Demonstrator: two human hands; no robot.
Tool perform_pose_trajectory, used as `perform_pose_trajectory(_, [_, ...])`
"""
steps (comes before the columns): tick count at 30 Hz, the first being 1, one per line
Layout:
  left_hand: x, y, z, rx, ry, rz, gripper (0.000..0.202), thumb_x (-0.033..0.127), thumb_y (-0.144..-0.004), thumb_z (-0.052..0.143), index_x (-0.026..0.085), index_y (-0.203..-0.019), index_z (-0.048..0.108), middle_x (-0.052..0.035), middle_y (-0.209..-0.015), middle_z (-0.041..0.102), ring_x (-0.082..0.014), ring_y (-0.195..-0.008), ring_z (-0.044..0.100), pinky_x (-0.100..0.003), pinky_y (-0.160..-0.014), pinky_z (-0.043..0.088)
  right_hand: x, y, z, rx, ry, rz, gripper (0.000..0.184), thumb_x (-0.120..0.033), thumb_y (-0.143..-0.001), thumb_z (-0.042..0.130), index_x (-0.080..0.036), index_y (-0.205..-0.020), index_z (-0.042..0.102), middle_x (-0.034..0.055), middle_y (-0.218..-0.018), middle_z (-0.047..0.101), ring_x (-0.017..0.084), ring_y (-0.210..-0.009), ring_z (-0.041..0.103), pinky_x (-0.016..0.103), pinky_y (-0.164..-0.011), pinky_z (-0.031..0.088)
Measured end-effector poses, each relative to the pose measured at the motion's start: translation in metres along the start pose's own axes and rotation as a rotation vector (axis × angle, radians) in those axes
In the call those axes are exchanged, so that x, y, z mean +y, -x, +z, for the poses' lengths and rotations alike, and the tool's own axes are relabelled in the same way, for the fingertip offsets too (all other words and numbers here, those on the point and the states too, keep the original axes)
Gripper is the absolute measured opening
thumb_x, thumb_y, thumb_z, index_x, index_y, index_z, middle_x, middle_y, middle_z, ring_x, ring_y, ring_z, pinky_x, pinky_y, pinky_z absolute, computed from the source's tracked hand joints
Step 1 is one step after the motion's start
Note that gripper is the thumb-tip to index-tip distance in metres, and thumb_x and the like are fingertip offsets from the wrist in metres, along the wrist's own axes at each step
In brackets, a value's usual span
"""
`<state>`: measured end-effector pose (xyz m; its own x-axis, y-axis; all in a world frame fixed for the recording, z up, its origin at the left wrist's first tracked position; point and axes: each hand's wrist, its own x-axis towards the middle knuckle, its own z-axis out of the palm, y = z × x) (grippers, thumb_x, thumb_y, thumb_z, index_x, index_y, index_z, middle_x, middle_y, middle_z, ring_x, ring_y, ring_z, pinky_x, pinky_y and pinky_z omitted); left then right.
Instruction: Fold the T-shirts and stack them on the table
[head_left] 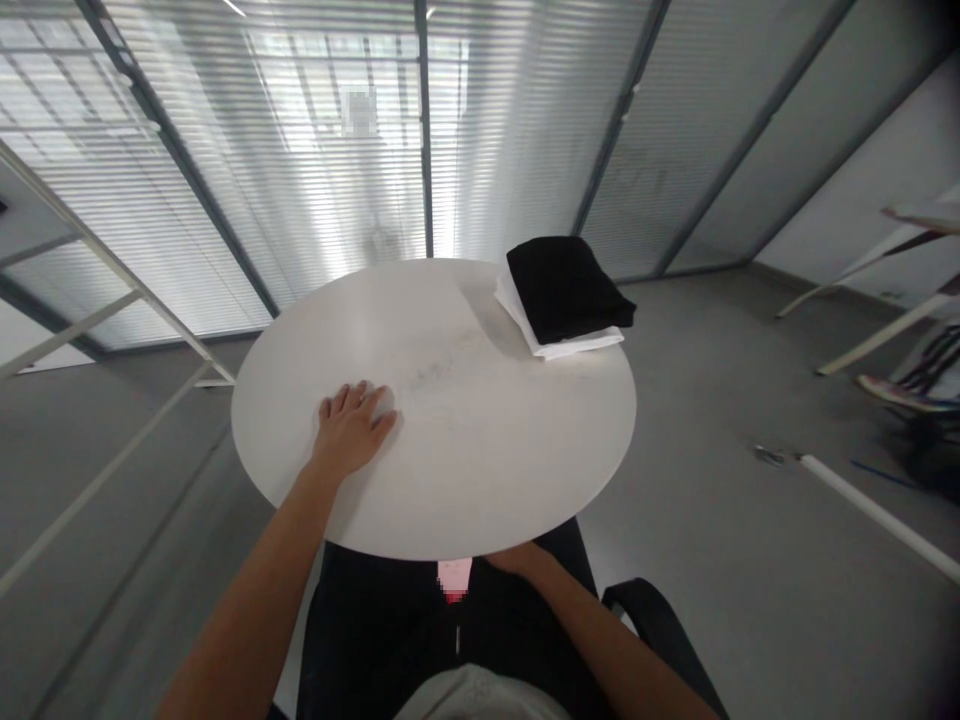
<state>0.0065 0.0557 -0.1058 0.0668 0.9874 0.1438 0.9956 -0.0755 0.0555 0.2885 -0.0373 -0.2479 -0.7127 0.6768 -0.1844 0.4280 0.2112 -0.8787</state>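
Across the round white tabletop (480, 470) from the seated person, a folded black garment (562, 288) lay on a folded white garment (579, 347). The pair sat right at the far rim, and the black fold seemed to reach past the edge. The two hands were well apart, and neither visibly held anything. The left hand (352, 430) lay flat and open on the table, fingers lightly spread, well short of the stack. The right hand (517, 558) sat at the near edge of the table above dark trousers (390, 640), its fingers partly hidden by the rim, so whether they were curled or relaxed could not be told.

The stack's perch looked like the weakest point: a snag or sideways drag from a long reach could have tipped it over the rim onto the grey floor (750, 600). The black cloth could also have slid off the white if lifted by the top layer alone. Faint grey smudges (442, 375) on the table might have marked white fabric dragged across them. Weight pressed through the left hand might have rocked the table, whose base was out of view. Off to the right, a black chair armrest (637, 600) sat close enough to knock an elbow pulling back.
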Motion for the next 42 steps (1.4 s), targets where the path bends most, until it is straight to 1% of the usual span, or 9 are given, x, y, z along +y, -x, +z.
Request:
perform_pose_trajectory(4, [-0.001, -0.001, 0.000, 0.004, 0.020, -0.005, 0.061, 0.059, -0.092, 0.032, 0.030, -0.144, 0.042, -0.0078, -0.154, 0.036, -0.0324, -0.141, 0.028, -0.053, -0.112, 0.021, -0.039, 0.036, -0.015, 0.047, 0.254, -0.005, 0.035, -0.021, -0.086, 0.045, -0.030, -0.113, 0.066, 0.0057, -0.124, 0.064, 0.033, -0.122, 0.053, 0.055, -0.104, 0.036])
perform_pose_trajectory(10, [-0.002, 0.001, -0.001, -0.017, 0.028, 0.010, 0.060, 0.057, -0.094, 0.030, 0.028, -0.146, 0.040, -0.0090, -0.155, 0.033, -0.0323, -0.142, 0.026, -0.054, -0.112, 0.020, -0.137, 0.079, -0.094, -0.534, -0.113, -0.062, 0.038, -0.032, -0.092, 0.053, -0.019, -0.127, 0.060, 0.0104, -0.115, 0.069, 0.020, -0.102, 0.066, 0.032, -0.086, 0.051])
perform_pose_trajectory(12, [-0.001, 0.002, -0.002, -0.028, 0.024, 0.019, 0.060, 0.056, -0.094, 0.028, 0.027, -0.146, 0.040, -0.0100, -0.155, 0.032, -0.0337, -0.143, 0.025, -0.055, -0.112, 0.021, -0.147, 0.074, -0.125, -0.330, -0.211, -0.070, 0.033, -0.033, -0.095, 0.048, -0.018, -0.121, 0.063, 0.0094, -0.107, 0.071, 0.018, -0.097, 0.067, 0.030, -0.083, 0.051])
perform_pose_trajectory(16, [-0.002, 0.003, -0.002, -0.019, 0.004, 0.043, 0.060, 0.053, -0.095, 0.026, 0.025, -0.147, 0.039, -0.0115, -0.156, 0.032, -0.0352, -0.142, 0.026, -0.056, -0.111, 0.022, -0.123, 0.042, -0.176, 0.501, -0.021, -0.069, 0.024, -0.033, -0.094, 0.047, -0.020, -0.104, 0.065, 0.0076, -0.102, 0.070, 0.018, -0.095, 0.064, 0.031, -0.080, 0.050])
perform_pose_trajectory(24, [-0.005, -0.001, 0.002, 0.005, 0.013, 0.056, 0.059, 0.052, -0.095, 0.027, 0.025, -0.145, 0.042, -0.0106, -0.154, 0.035, -0.0344, -0.142, 0.027, -0.057, -0.112, 0.022, -0.078, 0.023, -0.265, 1.363, 0.502, 0.094, 0.024, -0.024, -0.083, 0.047, -0.020, -0.098, 0.064, 0.0091, -0.099, 0.069, 0.025, -0.093, 0.063, 0.042, -0.087, 0.047])
perform_pose_trajectory(28, [-0.005, -0.002, 0.003, 0.025, 0.019, 0.060, 0.058, 0.051, -0.095, 0.029, 0.025, -0.145, 0.042, -0.0104, -0.153, 0.037, -0.0334, -0.142, 0.027, -0.056, -0.112, 0.023, -0.080, 0.030, -0.310, 1.437, 0.829, 0.210, 0.039, -0.029, -0.082, 0.051, -0.016, -0.118, 0.059, 0.0170, -0.115, 0.062, 0.034, -0.110, 0.054, 0.051, -0.095, 0.040])
perform_pose_trajectory(31, [-0.005, -0.002, 0.002, 0.024, 0.020, 0.059, 0.058, 0.051, -0.096, 0.029, 0.024, -0.144, 0.044, -0.0115, -0.153, 0.037, -0.0344, -0.142, 0.028, -0.057, -0.112, 0.023, -0.077, 0.019, -0.327, 1.242, 0.972, 0.315, 0.060, -0.040, -0.080, 0.058, -0.020, -0.136, 0.048, 0.0185, -0.128, 0.054, 0.039, -0.117, 0.048, 0.058, -0.093, 0.039])
perform_pose_trajectory(35, [-0.004, -0.001, 0.001, 0.025, 0.026, 0.052, 0.057, 0.050, -0.096, 0.030, 0.024, -0.144, 0.044, -0.0110, -0.153, 0.037, -0.0344, -0.142, 0.027, -0.058, -0.112, 0.022, -0.065, -0.001, -0.331, 0.940, 1.130, 0.351, 0.060, -0.041, -0.079, 0.061, -0.025, -0.136, 0.050, 0.0187, -0.135, 0.047, 0.041, -0.122, 0.044, 0.061, -0.093, 0.038])
perform_pose_trajectory(42, [-0.005, -0.006, -0.005, 0.056, 0.190, 0.005, 0.041, 0.041, -0.093, 0.041, 0.028, -0.127, 0.060, -0.0061, -0.145, 0.049, -0.0326, -0.139, 0.034, -0.059, -0.111, 0.024, -0.090, -0.003, -0.376, 1.058, 0.781, 0.250, 0.036, -0.024, -0.084, 0.055, -0.017, -0.118, 0.066, 0.0152, -0.112, 0.065, 0.030, -0.101, 0.060, 0.044, -0.088, 0.045])
